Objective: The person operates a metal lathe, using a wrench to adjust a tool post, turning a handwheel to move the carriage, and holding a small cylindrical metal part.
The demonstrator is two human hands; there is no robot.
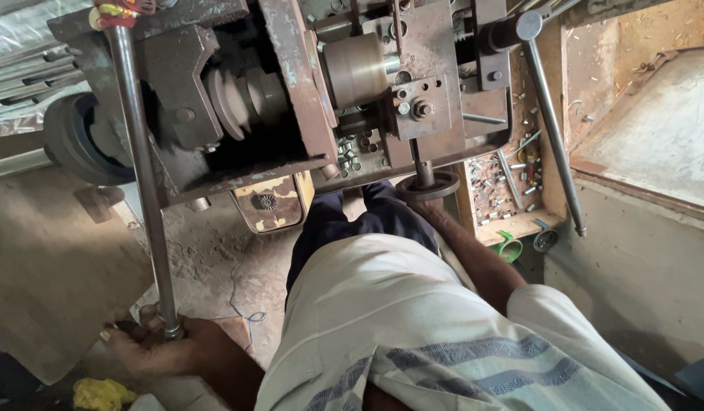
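- The lower end of a long steel lever [142, 183] is gripped by the left hand [158, 348], fingers wrapped around it, at near left.
- A small dark handwheel [427, 186] under the machine is held from below by the right hand [426, 207]; how far the fingers are closed cannot be told.
- Both controls are attached to a rusty, worn machine [291, 84] filling the far side.
- A second steel rod [551, 122] is seen slanting down at right, beside a tray of small metal parts [504, 183].
- A yellow cloth [100, 394] is seen at near left.
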